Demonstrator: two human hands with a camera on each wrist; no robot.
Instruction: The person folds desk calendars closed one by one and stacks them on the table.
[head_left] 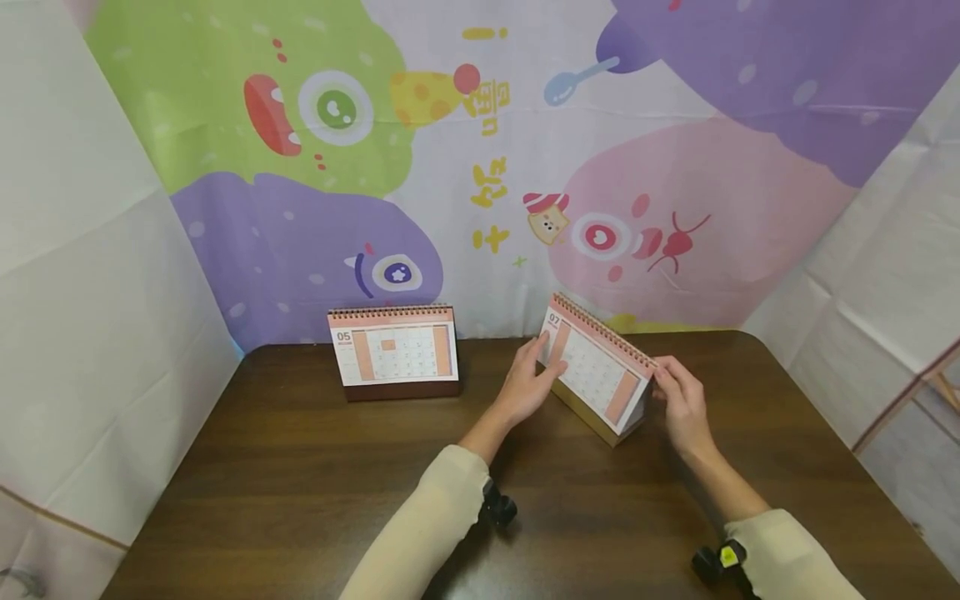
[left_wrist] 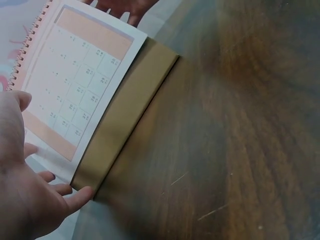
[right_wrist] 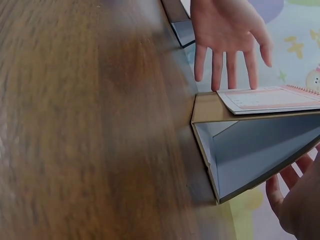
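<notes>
A spiral-bound desk calendar (head_left: 592,362) marked 07 stands at an angle on the table, its pink-edged page facing me above a tan base (left_wrist: 127,110). My left hand (head_left: 527,379) is at its left end, fingers spread and fairly straight, touching the page's edge. At the right end my right hand (head_left: 681,404) grips the upper corner near the rings, its bent fingers partly behind the back panel (right_wrist: 270,172). The hollow triangular inside of the stand shows in the right wrist view. To the left, a second desk calendar (head_left: 401,354) marked 05 stands upright on a dark red base.
Both calendars stand on a dark wooden table (head_left: 330,492) near its back edge. Behind them hangs a cloth backdrop (head_left: 495,275) with cartoon monsters. Pale cloth walls (head_left: 82,275) flank both sides. Black devices (head_left: 498,504) are strapped at both wrists.
</notes>
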